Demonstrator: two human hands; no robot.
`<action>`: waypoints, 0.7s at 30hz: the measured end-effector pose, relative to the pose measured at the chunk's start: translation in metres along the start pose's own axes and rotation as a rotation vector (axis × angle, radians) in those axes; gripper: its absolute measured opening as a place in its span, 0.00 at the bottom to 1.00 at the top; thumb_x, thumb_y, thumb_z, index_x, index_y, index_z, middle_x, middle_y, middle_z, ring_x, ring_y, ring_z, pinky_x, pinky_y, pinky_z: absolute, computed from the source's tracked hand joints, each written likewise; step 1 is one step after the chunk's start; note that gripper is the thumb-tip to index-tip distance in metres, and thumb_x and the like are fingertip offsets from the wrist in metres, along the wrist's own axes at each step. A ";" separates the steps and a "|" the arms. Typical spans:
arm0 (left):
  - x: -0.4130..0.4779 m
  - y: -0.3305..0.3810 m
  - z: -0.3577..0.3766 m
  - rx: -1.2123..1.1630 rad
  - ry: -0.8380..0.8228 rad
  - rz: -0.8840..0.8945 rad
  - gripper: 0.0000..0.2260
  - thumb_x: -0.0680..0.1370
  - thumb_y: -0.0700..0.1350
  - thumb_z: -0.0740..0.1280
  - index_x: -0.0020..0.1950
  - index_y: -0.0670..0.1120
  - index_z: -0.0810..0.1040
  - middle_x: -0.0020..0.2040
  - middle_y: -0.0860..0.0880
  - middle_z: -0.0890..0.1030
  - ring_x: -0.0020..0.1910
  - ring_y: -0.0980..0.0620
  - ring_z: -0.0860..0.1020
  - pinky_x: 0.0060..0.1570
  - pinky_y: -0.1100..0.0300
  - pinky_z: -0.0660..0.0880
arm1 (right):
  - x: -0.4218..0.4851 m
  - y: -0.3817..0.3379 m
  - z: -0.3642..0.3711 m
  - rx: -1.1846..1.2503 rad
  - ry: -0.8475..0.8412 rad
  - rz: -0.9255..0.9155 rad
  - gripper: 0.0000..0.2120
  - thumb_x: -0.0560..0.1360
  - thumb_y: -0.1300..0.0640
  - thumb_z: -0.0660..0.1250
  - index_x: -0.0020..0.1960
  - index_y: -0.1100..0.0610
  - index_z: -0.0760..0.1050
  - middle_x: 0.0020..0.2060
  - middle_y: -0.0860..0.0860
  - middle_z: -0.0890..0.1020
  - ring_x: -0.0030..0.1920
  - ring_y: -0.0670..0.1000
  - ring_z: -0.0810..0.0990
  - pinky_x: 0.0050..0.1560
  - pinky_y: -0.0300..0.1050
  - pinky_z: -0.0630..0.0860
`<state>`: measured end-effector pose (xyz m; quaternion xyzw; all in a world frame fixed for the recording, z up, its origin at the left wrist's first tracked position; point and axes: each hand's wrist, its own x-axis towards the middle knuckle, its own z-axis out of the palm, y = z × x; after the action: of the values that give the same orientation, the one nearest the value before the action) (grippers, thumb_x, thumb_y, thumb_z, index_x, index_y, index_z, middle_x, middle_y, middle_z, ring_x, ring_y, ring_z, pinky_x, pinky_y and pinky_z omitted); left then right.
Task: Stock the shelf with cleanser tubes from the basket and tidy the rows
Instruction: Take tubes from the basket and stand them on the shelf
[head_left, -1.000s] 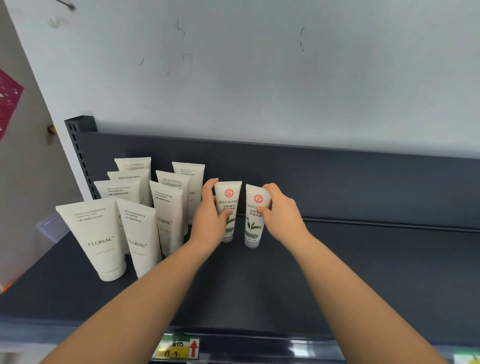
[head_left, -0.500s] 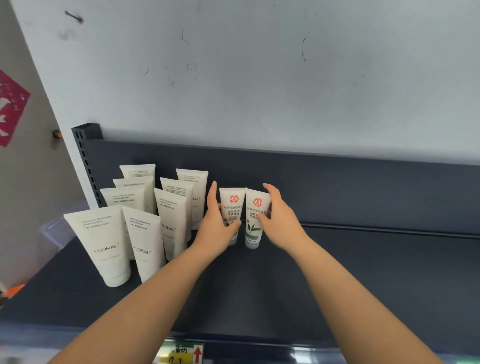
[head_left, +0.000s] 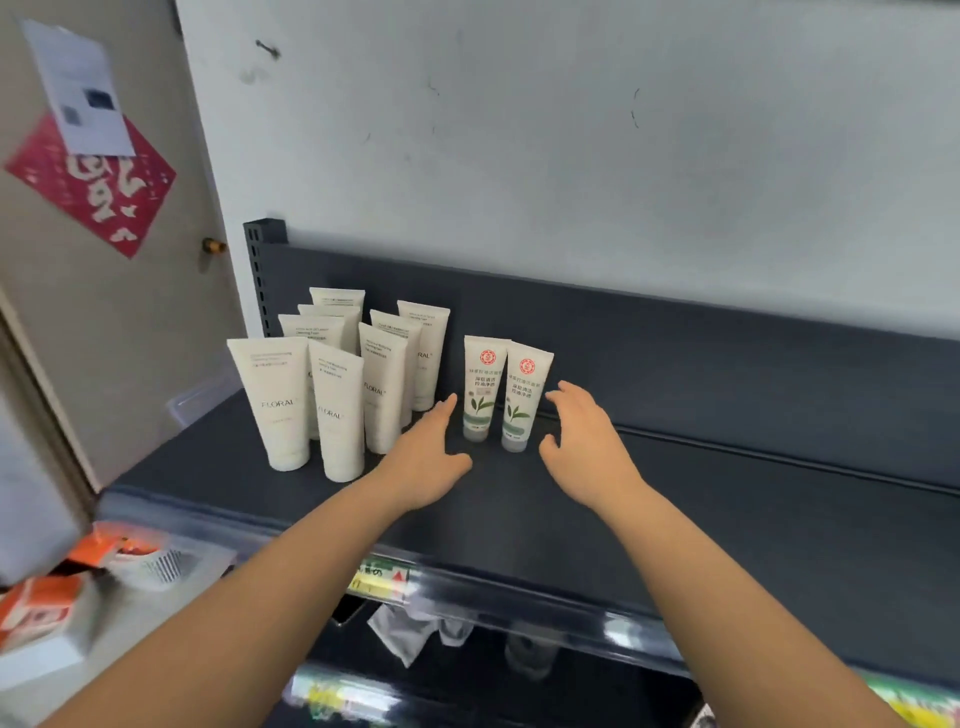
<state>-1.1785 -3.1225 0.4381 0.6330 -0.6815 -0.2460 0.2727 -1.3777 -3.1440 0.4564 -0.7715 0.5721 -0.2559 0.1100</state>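
Tubes of cleanser stand toward the back of the dark shelf (head_left: 701, 530); the two small tubes (head_left: 483, 387), printed with a red seal and a green leaf, are side by side just right of the cluster of taller white FLORAL tubes (head_left: 337, 410); each small one rests on its cap with the flat crimped end up, long axis upright, print facing the camera; the left hand (head_left: 423, 460) lies just beside the left one and the right hand (head_left: 589, 449) near the right one, both with fingers loosely spread and holding nothing, though whether the left fingertip brushes the tube is hard to tell; the shelf is matt dark grey, with a low back panel (head_left: 727, 374) and a slotted post (head_left: 260, 275) at its left end; above rises a scuffed pale wall (head_left: 571, 156); a red paper cutting (head_left: 98, 197) hangs on the surface to the left; a yellow price label (head_left: 379, 579) sits on the shelf's front edge.
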 end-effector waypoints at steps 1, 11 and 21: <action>-0.010 -0.002 0.000 0.064 -0.032 -0.015 0.37 0.77 0.45 0.64 0.80 0.51 0.45 0.79 0.49 0.53 0.76 0.49 0.58 0.71 0.57 0.62 | -0.005 -0.002 0.003 -0.041 -0.055 -0.029 0.25 0.77 0.61 0.59 0.74 0.56 0.63 0.75 0.52 0.63 0.75 0.54 0.61 0.75 0.50 0.57; -0.104 -0.047 -0.017 0.481 -0.053 -0.215 0.35 0.79 0.48 0.61 0.79 0.45 0.43 0.80 0.47 0.47 0.78 0.47 0.48 0.75 0.47 0.53 | -0.035 -0.031 0.056 -0.222 -0.465 -0.191 0.29 0.81 0.53 0.51 0.80 0.56 0.46 0.79 0.51 0.48 0.79 0.53 0.46 0.76 0.57 0.44; -0.188 -0.115 -0.085 0.516 0.102 -0.414 0.34 0.80 0.48 0.59 0.80 0.45 0.44 0.80 0.46 0.45 0.79 0.48 0.47 0.75 0.53 0.49 | -0.041 -0.151 0.117 -0.187 -0.495 -0.535 0.29 0.82 0.54 0.53 0.79 0.59 0.48 0.79 0.53 0.51 0.77 0.55 0.50 0.76 0.55 0.50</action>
<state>-1.0272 -2.9434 0.4111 0.8178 -0.5635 -0.0836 0.0816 -1.2012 -3.0713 0.4165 -0.9388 0.3274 -0.0279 0.1031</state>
